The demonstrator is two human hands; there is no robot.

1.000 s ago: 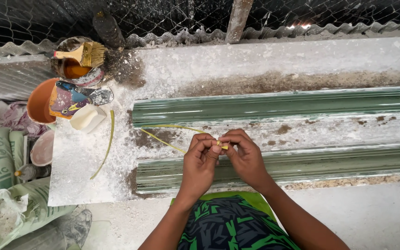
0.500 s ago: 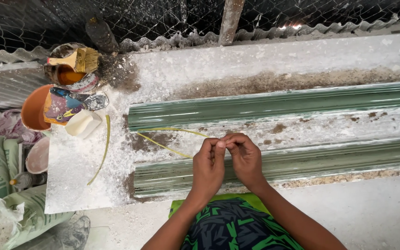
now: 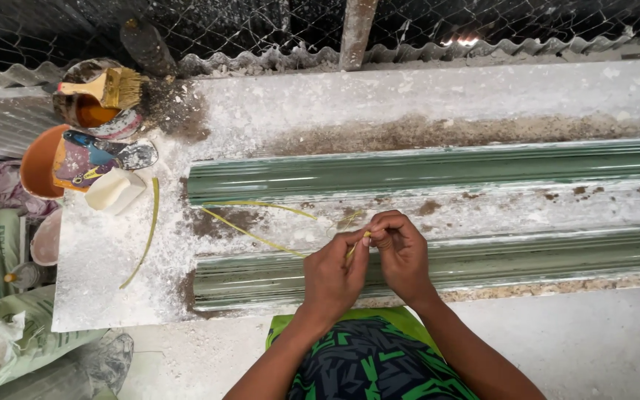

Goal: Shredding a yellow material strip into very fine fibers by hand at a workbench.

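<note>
Yellow-green thin fibre strips (image 3: pixel 261 238) trail left across the long green glossy moulding (image 3: pixel 438 169), and both hands pinch their near ends together: the left hand (image 3: pixel 332 275) and right hand (image 3: pixel 403 252) meet fingertip to fingertip over the white plaster-dusted slab (image 3: pixel 112 281). Far left stand an orange plastic bowl (image 3: pixel 37 163), a wooden-handled brush (image 3: pixel 109 87) on a rusty tin and a white block (image 3: pixel 115 190) (another loose strip (image 3: pixel 146 233) curves just beside it). Wire mesh fencing (image 3: pixel 246 26) closes the far side.

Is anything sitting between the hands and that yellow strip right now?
No. The left hand and right hand both pinch the yellow strip at one end, directly over the green moulding. Nothing visible comes between fingers and strip.
</note>
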